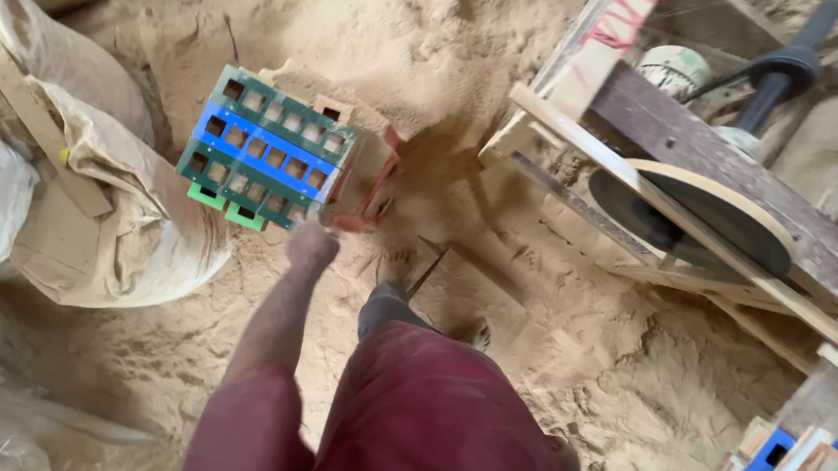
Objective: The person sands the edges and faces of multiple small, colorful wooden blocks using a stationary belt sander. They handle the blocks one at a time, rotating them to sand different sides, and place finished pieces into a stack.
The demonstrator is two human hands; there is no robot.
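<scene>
My left hand (312,244) gripped the green-and-blue slotted block (268,149) by its near corner, tilted clear above the sawdust floor (374,53); sacks (93,200) left; right hand unseen.

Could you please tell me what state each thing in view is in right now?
Left hand: closed, gripping the block stack.
Block stack: lifted, tilted, green and blue layers.
Sacks: full, resting on sawdust.
Sanding disc: uncovered; spinning or not, cannot tell.
Right hand: not in view.

Left hand (312,245) gripping painted block stack (266,150), sawdust floor (376,23)
</scene>
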